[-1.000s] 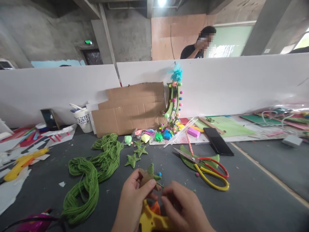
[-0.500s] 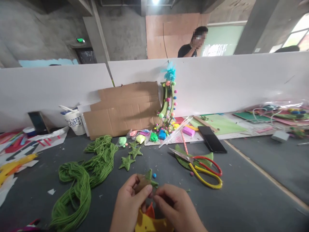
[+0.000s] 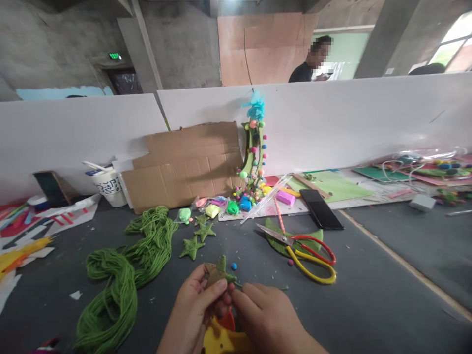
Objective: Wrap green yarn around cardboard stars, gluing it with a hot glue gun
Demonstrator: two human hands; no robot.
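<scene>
My left hand (image 3: 193, 307) is closed on a cardboard star (image 3: 221, 269), partly wrapped in green yarn, low in the middle of the view. Close beside it, the fingers of my right hand (image 3: 267, 312) are pinched together at the star's lower right edge. A short bit of green yarn (image 3: 239, 284) shows by these fingertips; the rest of their grip is hidden. Below both hands lies a yellow piece (image 3: 224, 341) with an orange part. A small blue ball (image 3: 234, 266) rests just beyond the star. Farther off are several green yarn-covered stars (image 3: 191, 248).
A loose skein of green yarn (image 3: 110, 275) spreads on the left. Scissors (image 3: 309, 250) lie open on a green leaf-shaped piece at right, near a black phone (image 3: 320, 209). Behind stand cardboard (image 3: 184, 172), a pompom-decorated crescent (image 3: 251, 152) and a white partition (image 3: 332, 118). A person (image 3: 304, 71) is beyond it.
My right hand has turned, its back now more toward the camera, with its fingers still by the star. The view has shifted slightly. The person beyond the partition has lowered a hand.
</scene>
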